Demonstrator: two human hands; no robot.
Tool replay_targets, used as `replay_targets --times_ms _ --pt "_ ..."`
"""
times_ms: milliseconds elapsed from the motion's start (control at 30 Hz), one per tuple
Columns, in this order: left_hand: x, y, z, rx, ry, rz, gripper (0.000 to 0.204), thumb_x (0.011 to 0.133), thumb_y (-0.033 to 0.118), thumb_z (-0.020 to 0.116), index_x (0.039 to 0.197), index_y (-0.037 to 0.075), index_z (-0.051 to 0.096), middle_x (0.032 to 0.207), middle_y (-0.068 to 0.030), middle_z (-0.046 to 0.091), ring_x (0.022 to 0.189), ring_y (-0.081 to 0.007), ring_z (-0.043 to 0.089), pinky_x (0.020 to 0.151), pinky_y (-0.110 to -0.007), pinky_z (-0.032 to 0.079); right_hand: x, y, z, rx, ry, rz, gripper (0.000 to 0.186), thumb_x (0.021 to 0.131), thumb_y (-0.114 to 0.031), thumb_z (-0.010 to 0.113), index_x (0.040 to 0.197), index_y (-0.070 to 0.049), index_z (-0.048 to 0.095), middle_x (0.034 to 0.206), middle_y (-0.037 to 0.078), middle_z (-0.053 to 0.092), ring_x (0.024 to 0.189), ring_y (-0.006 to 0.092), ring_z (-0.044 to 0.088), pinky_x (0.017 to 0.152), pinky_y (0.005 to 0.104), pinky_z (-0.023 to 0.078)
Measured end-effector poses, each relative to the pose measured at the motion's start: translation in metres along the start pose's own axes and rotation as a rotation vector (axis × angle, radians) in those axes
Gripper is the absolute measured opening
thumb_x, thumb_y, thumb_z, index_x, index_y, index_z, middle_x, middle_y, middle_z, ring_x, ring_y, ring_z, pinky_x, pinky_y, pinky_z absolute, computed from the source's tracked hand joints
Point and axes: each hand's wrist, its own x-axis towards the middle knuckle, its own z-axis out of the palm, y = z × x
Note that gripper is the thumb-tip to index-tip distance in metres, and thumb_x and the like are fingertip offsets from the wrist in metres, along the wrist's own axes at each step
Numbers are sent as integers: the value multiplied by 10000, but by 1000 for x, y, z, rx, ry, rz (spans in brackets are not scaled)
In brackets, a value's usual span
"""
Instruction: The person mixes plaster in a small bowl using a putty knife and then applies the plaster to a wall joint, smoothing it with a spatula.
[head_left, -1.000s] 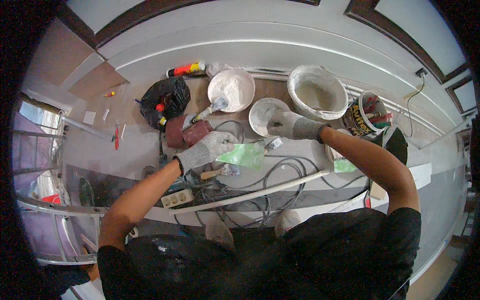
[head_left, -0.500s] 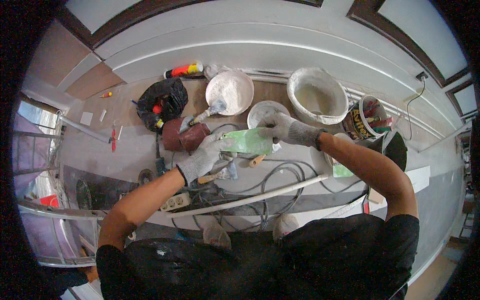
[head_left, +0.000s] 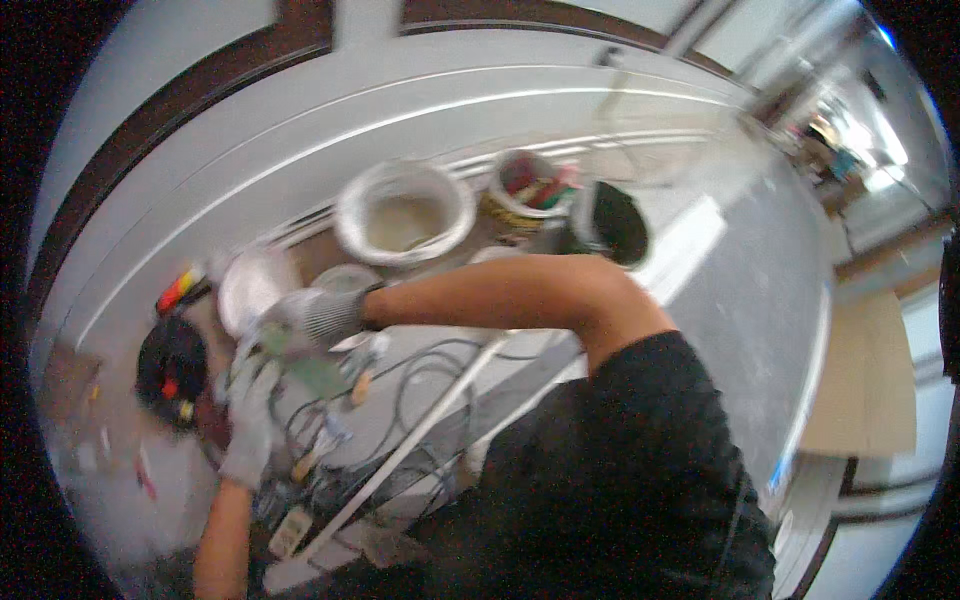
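1. Green scraper: it is between and just below the two gloved hands, above the floor, its face partly covered and blurred by motion.
2. The left hand, in a pale knitted glove, looks clamped on the near left edge of the scraper; the exact placing of its fingers is too blurred to read.
3. The right hand, in a matching glove, reaches across to the left, its fingers just above the left hand's fingertips. Whether they are pinched together on something or apart, I cannot tell.
4. Beyond the hands, a wide bowl of white powder is near the wall, with a smaller bowl to its right.
5. Farther right are a white bucket and a tub filled with tools.
6. A black bag is left of the hands, with a red-and-yellow tube above it.
7. Below the scraper, looped cables, a white pipe and a power strip lie on the floor.
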Motion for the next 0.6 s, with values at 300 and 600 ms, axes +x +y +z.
replay_targets --times_ms 300,600 --pt "8 -46 1 -376 -150 -46 510 1042 206 622 1497 11 500 1343 -76 641 1196 -170 638 993 -335 542 -21 -25 -17 304 -55 129 429 933 -318 706 1242 -21 716 1164 204 759 1004 328 749 895 427 573" --pt "-12 -30 24 -291 -132 -187 270 990 159 737 1206 7 682 1065 -70 743 878 -157 725 773 -333 620 -56 111 -136 -255 -85 161 470 1005 -365 631 1382 -85 648 1338 148 684 1187 276 669 1058 393 501"
